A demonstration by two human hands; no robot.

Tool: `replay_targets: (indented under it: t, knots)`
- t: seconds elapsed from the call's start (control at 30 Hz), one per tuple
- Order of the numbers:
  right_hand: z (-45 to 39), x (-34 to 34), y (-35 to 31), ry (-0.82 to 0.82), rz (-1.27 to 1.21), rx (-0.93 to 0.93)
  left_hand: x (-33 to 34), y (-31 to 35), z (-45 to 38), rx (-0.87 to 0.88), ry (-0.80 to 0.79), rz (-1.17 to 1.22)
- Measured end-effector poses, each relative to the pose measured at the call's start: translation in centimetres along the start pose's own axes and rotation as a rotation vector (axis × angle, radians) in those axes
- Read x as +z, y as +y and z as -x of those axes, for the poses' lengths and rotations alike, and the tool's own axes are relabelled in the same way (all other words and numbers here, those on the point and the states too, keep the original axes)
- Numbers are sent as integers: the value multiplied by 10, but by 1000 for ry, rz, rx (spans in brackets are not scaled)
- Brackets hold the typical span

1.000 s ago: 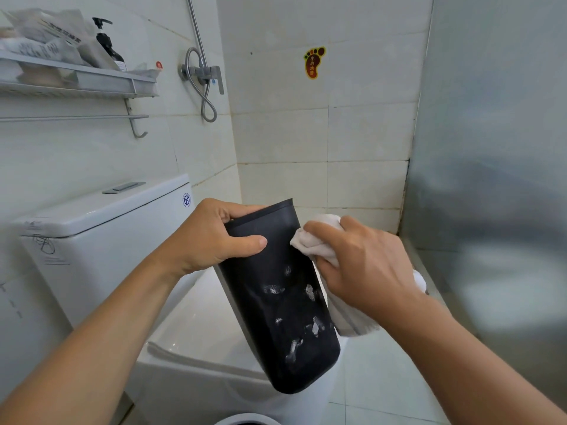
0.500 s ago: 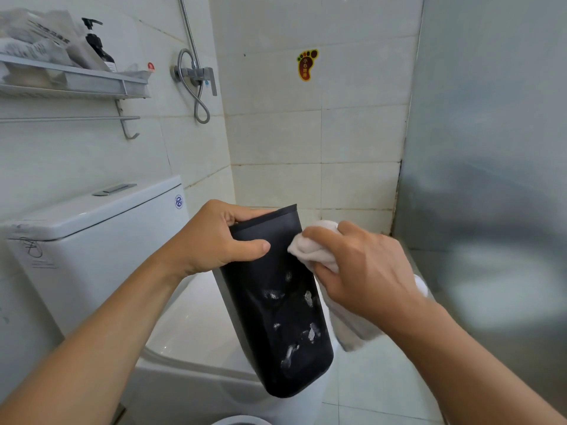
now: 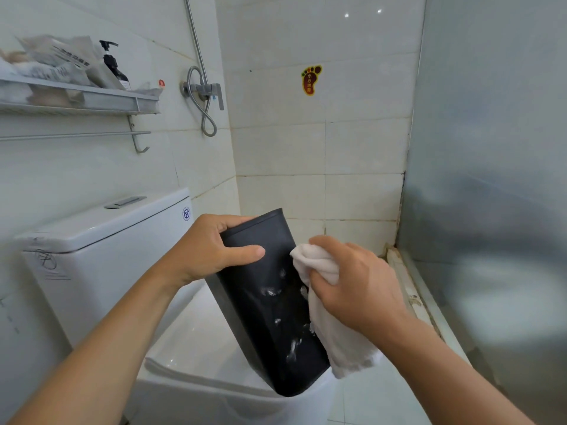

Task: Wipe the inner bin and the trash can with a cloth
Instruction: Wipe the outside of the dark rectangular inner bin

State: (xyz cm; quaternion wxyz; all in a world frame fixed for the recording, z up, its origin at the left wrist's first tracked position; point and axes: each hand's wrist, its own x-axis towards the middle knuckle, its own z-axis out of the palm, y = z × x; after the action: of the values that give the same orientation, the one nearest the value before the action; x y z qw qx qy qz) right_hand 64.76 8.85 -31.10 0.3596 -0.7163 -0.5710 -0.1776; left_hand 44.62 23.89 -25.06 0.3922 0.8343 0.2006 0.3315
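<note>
Tilting with its long axis running from upper left to lower right, rim away, the matte black plastic inner bin [image 3: 270, 305] hangs above a glossy white toilet [image 3: 196, 348]. The left hand [image 3: 211, 250] grips its rim; the right hand [image 3: 356, 289] clutches a crumpled white cloth [image 3: 331, 332] against its streaked side. Pale tiled walls [image 3: 322, 148] surround.

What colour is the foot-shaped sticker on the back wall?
Dark brown with a yellow-orange edge, the foot-shaped sticker, head view.

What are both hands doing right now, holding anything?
Left hand: gripping the black inner bin at its rim end, thumb on the outer wall.
Right hand: gripping the white cloth, pressed against the bin's side.
</note>
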Motion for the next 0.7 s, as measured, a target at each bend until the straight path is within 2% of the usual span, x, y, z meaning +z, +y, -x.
replay_targets:
  t: [0.13,0.27,0.4,0.53,0.7]
  knots:
    - [-14,1,-13,169,-103,126,-6,8,5,-13,-163,-92]
    - [-23,10,-33,276,-94,115,-4,12,5,20,-186,-180]
    - [-12,28,-46,158,2,-64,-11,7,3,-15,-191,-161]
    - [-14,29,-41,45,-65,-192,-18,-3,7,-20,-166,-98]
    - [-20,31,-32,25,-197,-138,-16,-6,6,-47,-136,17]
